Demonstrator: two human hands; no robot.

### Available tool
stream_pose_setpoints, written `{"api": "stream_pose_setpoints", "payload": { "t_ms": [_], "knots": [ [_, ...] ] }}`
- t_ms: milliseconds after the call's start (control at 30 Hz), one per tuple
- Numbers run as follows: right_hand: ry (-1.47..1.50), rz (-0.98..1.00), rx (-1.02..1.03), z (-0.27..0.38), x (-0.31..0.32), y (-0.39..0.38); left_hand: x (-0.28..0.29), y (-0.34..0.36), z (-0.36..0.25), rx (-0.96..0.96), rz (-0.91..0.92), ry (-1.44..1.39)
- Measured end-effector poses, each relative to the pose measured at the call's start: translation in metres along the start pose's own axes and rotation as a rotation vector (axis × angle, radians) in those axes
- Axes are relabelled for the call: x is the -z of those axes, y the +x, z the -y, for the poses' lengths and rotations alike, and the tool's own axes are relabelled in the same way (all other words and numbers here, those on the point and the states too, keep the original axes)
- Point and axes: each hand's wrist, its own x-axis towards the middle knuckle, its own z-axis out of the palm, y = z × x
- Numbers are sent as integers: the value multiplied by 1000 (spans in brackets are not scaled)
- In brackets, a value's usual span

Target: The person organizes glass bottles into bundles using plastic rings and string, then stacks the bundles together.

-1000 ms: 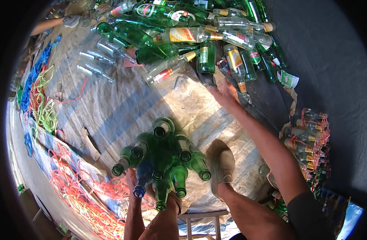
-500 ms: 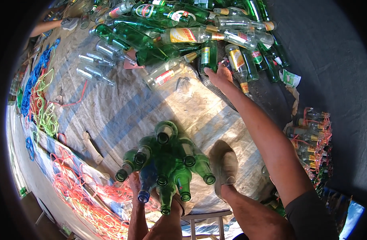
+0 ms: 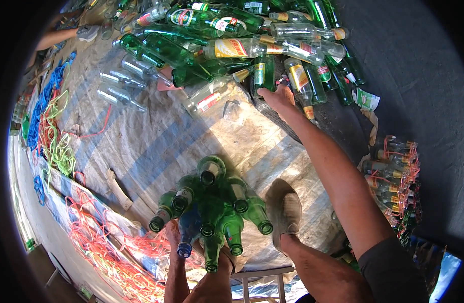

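Note:
My right hand [image 3: 279, 98] reaches to the far pile, its thumb on the near end of a green glass bottle [image 3: 260, 77] with a yellowish label. The hand looks closed around that end, though some fingers are hidden. In front of me stands a tight cluster of upright green bottles [image 3: 210, 207], mouths toward me, with one blue bottle [image 3: 186, 230] among them. My left hand [image 3: 173, 230] is at the cluster's lower left, mostly covered by the bottles, so its fingers do not show.
A pile of green and clear bottles [image 3: 232, 48] covers the far side. Loose clear bottles [image 3: 122, 98] lie left of it. Tangled red strapping [image 3: 98, 242] and blue strapping [image 3: 42, 111] line the left. Tied bottles [image 3: 393, 177] stand at right. Another person's gloved hand [image 3: 88, 33] shows far left.
Very little differs. My right hand stays at the same green bottle. The cluster appears slightly lower and further right in the picture.

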Motion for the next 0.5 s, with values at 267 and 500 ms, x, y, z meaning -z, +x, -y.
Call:
{"api": "stream_pose_setpoints", "payload": {
  "t_ms": [267,500],
  "knots": [
    [-100,-11,106,7,9,-10,2,0,-4,4,14,-29],
    [-91,84,-5,7,11,-13,9,-3,-8,180,135,-125]
  ]
}}
